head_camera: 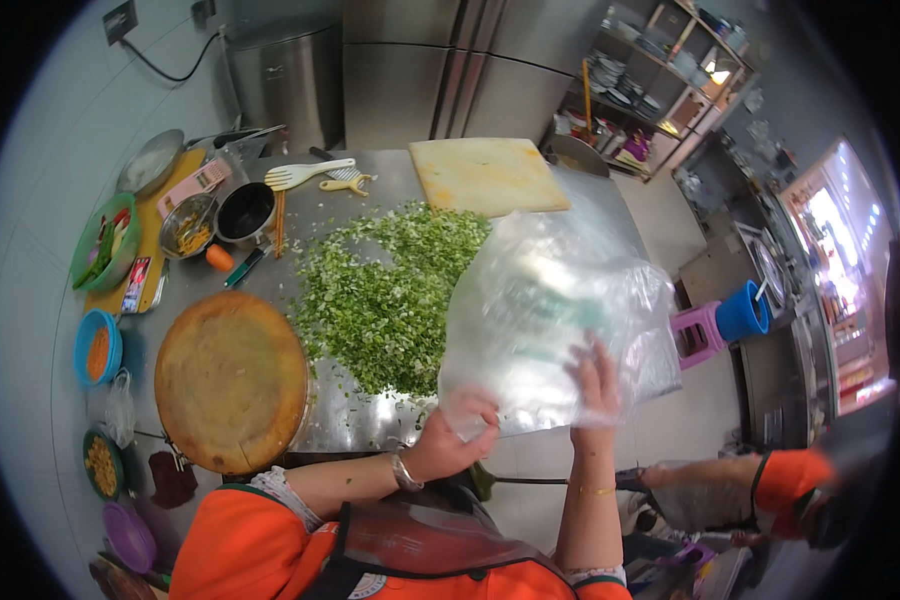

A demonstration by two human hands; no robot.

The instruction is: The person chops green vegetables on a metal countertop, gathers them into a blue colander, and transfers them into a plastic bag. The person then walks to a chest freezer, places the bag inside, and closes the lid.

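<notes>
A large clear plastic bag (540, 300) with faint green print spreads over the right part of the metal table. My left hand (454, 439), with a silver bracelet at its wrist, pinches the near left edge of the bag's mouth between thumb and fingers. Inside the bag is my right hand (596, 386), seen blurred through the film, its fingers extended and no object visible in them. A broad heap of chopped scallions (390, 300) lies on the table, left of the bag and partly covered by its edge.
A round wooden chopping block (231, 379) stands at left. Behind the heap lies a yellowed cutting board (487, 175). A green-handled knife (245, 268), a carrot piece (219, 258) and a black-lined pot (246, 216) are at upper left. Another person (787, 480) is at lower right.
</notes>
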